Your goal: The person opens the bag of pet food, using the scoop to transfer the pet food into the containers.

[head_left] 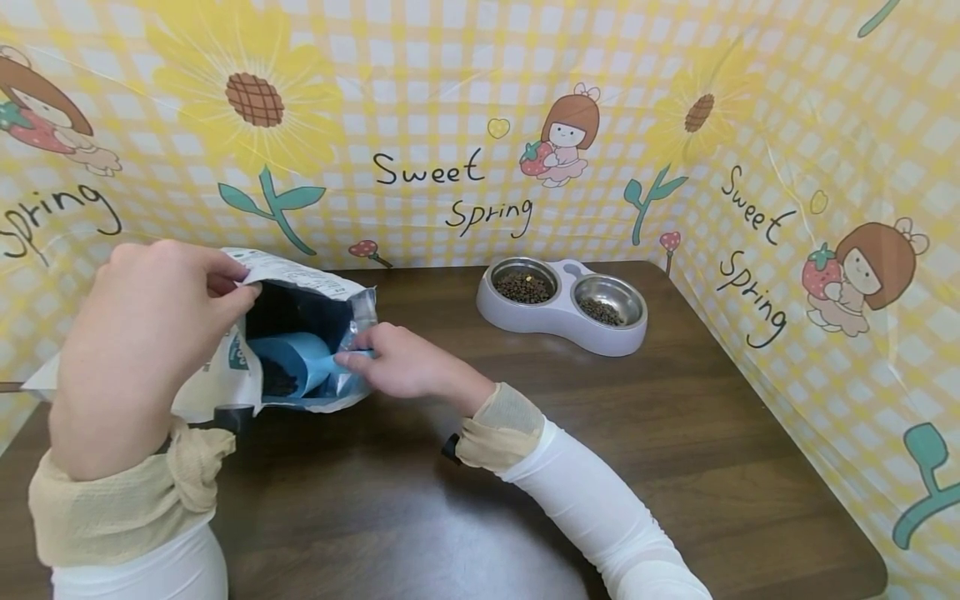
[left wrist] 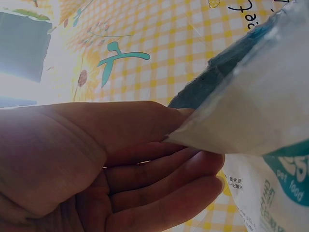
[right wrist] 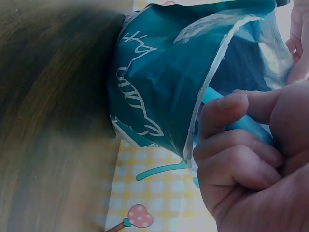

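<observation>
A white and teal pet food bag lies tilted on the table's left side, its mouth facing right. My left hand pinches the upper edge of the mouth between thumb and fingers; the left wrist view shows this hand at the bag's corner. My right hand grips the handle of a blue scoop, whose cup is inside the bag with dark kibble by it. In the right wrist view, fingers curl round the blue handle beside the bag's teal side.
A pale double pet bowl stands at the back of the brown wooden table. Both steel bowls hold kibble, the left one more than the right. Yellow checked cloth hangs behind and at the sides.
</observation>
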`<act>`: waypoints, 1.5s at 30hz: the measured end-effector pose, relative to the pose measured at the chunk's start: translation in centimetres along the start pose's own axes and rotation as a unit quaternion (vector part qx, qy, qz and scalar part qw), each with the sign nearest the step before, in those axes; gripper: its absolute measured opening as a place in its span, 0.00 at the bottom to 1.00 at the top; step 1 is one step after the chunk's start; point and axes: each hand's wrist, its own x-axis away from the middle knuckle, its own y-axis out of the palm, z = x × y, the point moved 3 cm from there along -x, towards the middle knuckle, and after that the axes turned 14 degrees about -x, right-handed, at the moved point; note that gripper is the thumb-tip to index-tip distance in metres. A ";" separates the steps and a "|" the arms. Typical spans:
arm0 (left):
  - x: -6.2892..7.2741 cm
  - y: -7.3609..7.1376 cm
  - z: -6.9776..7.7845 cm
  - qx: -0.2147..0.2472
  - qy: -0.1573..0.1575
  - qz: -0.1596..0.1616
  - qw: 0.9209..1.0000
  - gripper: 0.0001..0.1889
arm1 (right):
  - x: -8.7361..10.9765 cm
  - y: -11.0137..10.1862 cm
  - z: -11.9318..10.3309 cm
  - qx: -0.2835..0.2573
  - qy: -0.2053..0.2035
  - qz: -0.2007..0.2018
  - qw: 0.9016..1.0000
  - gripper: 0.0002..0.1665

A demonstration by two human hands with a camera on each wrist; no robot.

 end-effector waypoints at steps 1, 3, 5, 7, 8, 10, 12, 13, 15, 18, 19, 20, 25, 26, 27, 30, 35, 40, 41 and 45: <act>0.0 0.0 0.0 0.001 0.000 0.000 1.000 0.15 | 0.0 0.1 0.0 0.006 0.004 0.003 1.000 0.27; 0.0 0.0 0.0 0.001 0.000 0.000 1.000 0.15 | 0.1 0.2 -0.1 0.018 0.011 0.007 1.000 0.29; -0.1 0.0 0.0 0.001 0.001 0.001 1.000 0.15 | 0.1 0.3 -0.2 0.023 0.015 0.005 1.000 0.30; -0.1 0.0 0.1 -0.001 0.001 0.000 1.000 0.15 | 0.1 0.2 -0.1 0.019 0.014 -0.001 1.000 0.31; -0.1 0.0 0.1 -0.002 0.001 0.000 1.000 0.15 | 0.1 0.2 0.0 0.009 0.015 -0.005 1.000 0.31; -0.1 0.0 0.1 -0.002 0.000 0.001 1.000 0.15 | 0.0 0.1 0.2 -0.019 0.019 -0.010 1.000 0.29; -0.1 0.0 0.1 -0.001 -0.001 0.000 1.000 0.15 | 0.0 0.0 0.4 -0.057 0.027 -0.012 0.998 0.28; -0.1 0.0 0.0 -0.001 -0.002 0.001 1.000 0.15 | 0.0 -0.1 0.5 -0.077 0.031 -0.011 0.997 0.26; -0.1 0.0 0.0 0.000 -0.002 0.002 1.000 0.15 | -0.1 -0.2 0.7 -0.110 0.040 -0.009 0.993 0.25; -0.1 0.0 0.0 -0.001 -0.001 0.002 1.000 0.14 | -0.2 -0.3 0.9 -0.150 0.049 -0.009 0.987 0.25; -0.1 0.0 0.0 -0.001 -0.001 0.002 1.000 0.14 | -0.3 -0.3 0.9 -0.157 0.051 -0.010 0.986 0.25; -0.1 0.0 0.1 -0.002 -0.001 0.002 1.000 0.14 | -0.3 -0.3 1.0 -0.166 0.054 -0.012 0.985 0.25; -0.1 0.0 0.1 -0.001 0.003 0.003 1.000 0.14 | -0.3 -0.6 1.2 -0.200 0.069 -0.022 0.977 0.26; -0.1 0.0 0.1 -0.001 0.003 0.003 1.000 0.14 | -0.2 -0.6 1.3 -0.209 0.071 -0.026 0.975 0.26; 0.0 0.0 0.1 0.000 0.002 0.002 1.000 0.14 | -0.2 -0.7 1.3 -0.219 0.074 -0.030 0.973 0.27; 0.0 0.0 0.0 -0.002 -0.001 -0.001 1.000 0.15 | -0.1 -0.9 1.3 -0.247 0.071 -0.042 0.966 0.28; 0.0 0.1 0.1 -0.003 -0.003 -0.003 1.000 0.15 | 0.2 -1.3 1.3 -0.282 0.062 -0.056 0.956 0.29; 0.0 0.1 0.1 -0.003 -0.002 0.001 1.000 0.14 | 0.4 -1.6 1.4 -0.319 0.063 -0.061 0.944 0.28; 0.0 0.1 0.1 -0.003 -0.002 0.001 1.000 0.14 | 0.4 -1.7 1.4 -0.325 0.065 -0.062 0.942 0.28; 0.1 0.1 0.1 -0.003 -0.002 0.002 1.000 0.14 | 0.4 -1.9 1.6 -0.339 0.070 -0.064 0.936 0.28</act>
